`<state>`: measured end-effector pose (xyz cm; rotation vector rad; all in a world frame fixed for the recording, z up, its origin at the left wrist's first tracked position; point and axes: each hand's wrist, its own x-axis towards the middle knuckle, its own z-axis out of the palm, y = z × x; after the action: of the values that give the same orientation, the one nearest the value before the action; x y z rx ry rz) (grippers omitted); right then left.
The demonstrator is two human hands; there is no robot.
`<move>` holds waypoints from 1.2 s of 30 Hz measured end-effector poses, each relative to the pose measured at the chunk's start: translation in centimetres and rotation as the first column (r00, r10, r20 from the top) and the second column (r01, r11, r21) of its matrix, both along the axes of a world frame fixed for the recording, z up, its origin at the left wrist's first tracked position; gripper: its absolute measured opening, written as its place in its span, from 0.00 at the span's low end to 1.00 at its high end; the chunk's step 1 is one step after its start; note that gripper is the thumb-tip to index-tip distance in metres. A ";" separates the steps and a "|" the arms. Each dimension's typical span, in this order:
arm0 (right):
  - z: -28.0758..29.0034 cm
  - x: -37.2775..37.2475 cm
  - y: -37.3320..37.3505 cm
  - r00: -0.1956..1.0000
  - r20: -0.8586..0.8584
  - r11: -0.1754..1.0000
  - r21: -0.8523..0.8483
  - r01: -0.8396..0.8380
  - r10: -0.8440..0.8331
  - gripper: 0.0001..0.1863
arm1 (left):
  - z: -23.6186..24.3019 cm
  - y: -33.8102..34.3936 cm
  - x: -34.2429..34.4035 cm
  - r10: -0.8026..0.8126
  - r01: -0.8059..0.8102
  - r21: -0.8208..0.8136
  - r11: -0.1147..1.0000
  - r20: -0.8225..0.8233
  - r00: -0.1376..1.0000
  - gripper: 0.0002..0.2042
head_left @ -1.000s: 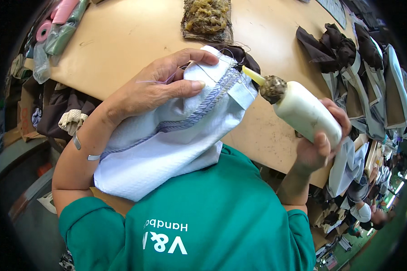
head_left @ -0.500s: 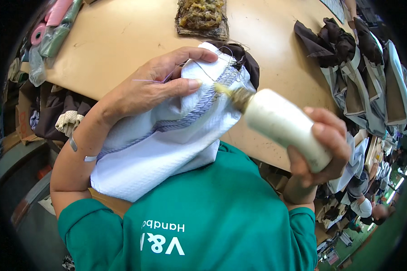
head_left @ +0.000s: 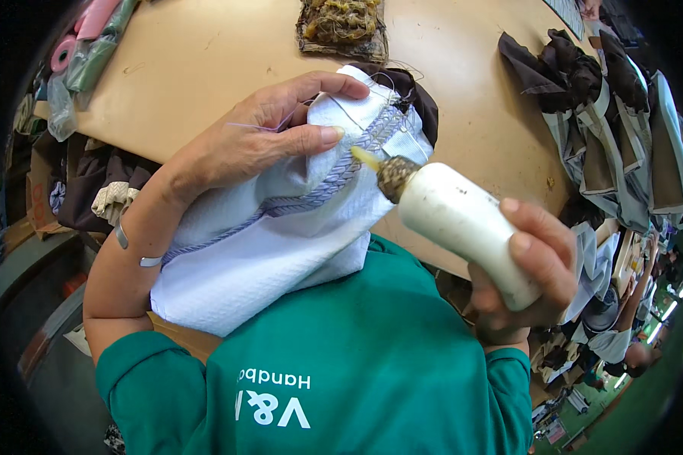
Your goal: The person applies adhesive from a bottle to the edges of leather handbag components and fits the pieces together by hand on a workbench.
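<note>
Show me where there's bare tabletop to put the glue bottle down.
Bare table lies left of the tangled fibre pad, above the left hand. A second patch sits between the white fabric piece and the dark cut pieces. The right edge is crowded; so is the left corner with rolls. The right hand grips the bottle.

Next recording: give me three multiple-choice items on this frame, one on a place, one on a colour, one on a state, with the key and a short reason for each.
1. Where does the yellow nozzle of the white glue bottle point?
A. at the lilac braided trim
B. at the wooden table
C. at the green shirt

2. What colour is the fabric piece under the left hand?
A. black
B. white
C. pink

3. How is the bottle held?
A. standing on the table
B. lying on the fabric
C. gripped in the right hand, tilted nozzle-first

Key: 1 A, the tip sits at the lilac braided trim; 2 B, the cloth is white; 3 C, the right hand wraps its body.
</note>
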<state>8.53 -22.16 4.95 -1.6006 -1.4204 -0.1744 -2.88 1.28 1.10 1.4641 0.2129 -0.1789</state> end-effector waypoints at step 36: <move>0.3 0.2 -0.5 0.991 0.018 0.991 -0.014 -0.135 0.135 0.16 | -0.2 0.1 0.4 -0.002 0.002 -0.008 1.000 -0.017 1.000 0.23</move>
<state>8.69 -22.63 5.30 -1.5109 -1.5420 -0.1016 -2.52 1.39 0.92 1.4556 0.2241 -0.1933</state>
